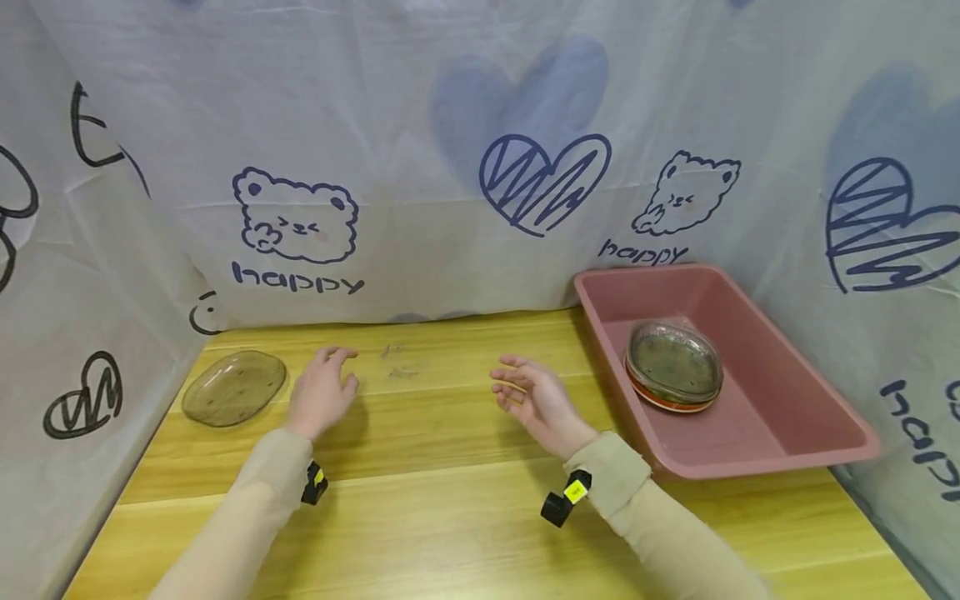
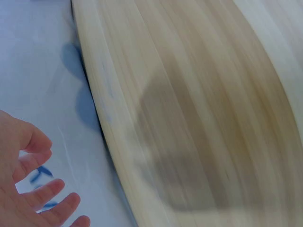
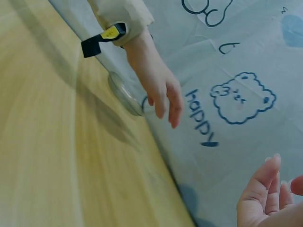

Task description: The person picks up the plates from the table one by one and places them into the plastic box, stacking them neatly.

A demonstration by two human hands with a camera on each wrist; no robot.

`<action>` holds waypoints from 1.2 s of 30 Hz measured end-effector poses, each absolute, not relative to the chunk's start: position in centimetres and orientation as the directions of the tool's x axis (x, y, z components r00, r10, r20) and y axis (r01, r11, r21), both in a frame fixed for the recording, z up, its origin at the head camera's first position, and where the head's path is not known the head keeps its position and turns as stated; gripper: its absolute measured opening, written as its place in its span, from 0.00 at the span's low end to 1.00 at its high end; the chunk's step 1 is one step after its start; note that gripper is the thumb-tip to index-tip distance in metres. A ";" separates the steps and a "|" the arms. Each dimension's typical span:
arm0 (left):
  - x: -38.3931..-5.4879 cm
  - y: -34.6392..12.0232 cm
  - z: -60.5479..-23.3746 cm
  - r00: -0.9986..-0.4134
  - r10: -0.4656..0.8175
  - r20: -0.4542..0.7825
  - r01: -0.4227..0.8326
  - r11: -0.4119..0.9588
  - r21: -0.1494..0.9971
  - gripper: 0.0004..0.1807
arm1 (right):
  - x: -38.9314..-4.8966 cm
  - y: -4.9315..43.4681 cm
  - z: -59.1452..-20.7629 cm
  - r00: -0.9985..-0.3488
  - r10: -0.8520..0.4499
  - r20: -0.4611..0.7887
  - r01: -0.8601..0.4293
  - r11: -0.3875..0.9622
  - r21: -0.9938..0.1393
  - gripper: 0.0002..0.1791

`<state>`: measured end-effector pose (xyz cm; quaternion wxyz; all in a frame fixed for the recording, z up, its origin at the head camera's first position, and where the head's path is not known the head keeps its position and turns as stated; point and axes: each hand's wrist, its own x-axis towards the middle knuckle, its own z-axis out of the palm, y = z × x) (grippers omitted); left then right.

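Observation:
My left hand (image 1: 324, 393) hovers over the left part of the table, fingers loosely bent and holding nothing. Just left of it lies a clear, rounded plastic lid (image 1: 235, 388), which the right wrist view shows behind that hand as a clear dish shape (image 3: 125, 93). My right hand (image 1: 542, 404) is raised over the table's right half, palm turned inward, fingers relaxed and holding nothing. To its right, inside a pink bin (image 1: 757, 454), sits a stack with a clear lid-like piece (image 1: 673, 360) on top and an orange-red rim (image 1: 667, 404) showing below.
The wooden table (image 1: 420, 533) stands against a white cloth (image 1: 420, 167) printed with hearts, bears and the word happy, which also hangs on both sides. The pink bin's walls rise at the table's right edge. Each wrist wears a small black camera (image 1: 557, 508).

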<state>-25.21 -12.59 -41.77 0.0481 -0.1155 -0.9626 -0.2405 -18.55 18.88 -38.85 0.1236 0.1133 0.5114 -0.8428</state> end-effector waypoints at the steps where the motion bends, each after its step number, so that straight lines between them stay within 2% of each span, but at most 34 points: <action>1: -25.2 -13.1 -41.8 -0.971 0.192 0.139 0.235 0.864 0.445 0.23 | -18.6 18.6 -39.2 -0.939 -0.096 -0.330 0.336 -0.456 -0.824 0.21; 4: -25.2 -14.6 -41.9 -0.981 0.161 0.105 0.190 0.886 0.423 0.24 | -18.3 17.7 -39.9 -0.926 -0.115 -0.361 0.370 -0.470 -0.801 0.25; 9: -25.3 -16.6 -42.1 -0.995 0.104 0.006 0.098 0.914 0.395 0.26 | -17.9 16.4 -40.9 -0.912 -0.159 -0.378 0.406 -0.470 -0.784 0.25; 14: -25.5 -18.1 -42.2 -0.996 0.076 -0.038 0.058 0.935 0.350 0.27 | -17.9 15.8 -41.4 -0.912 -0.177 -0.371 0.410 -0.453 -0.791 0.25; 28: -25.5 -19.7 -43.2 -0.980 0.082 -0.182 0.027 0.958 0.285 0.28 | -18.1 15.2 -42.2 -0.898 -0.207 -0.389 0.441 -0.408 -0.800 0.30; 36: -25.5 -19.4 -43.2 -0.974 0.095 -0.206 0.032 0.956 0.290 0.27 | -18.0 15.0 -42.1 -0.894 -0.205 -0.397 0.447 -0.406 -0.797 0.26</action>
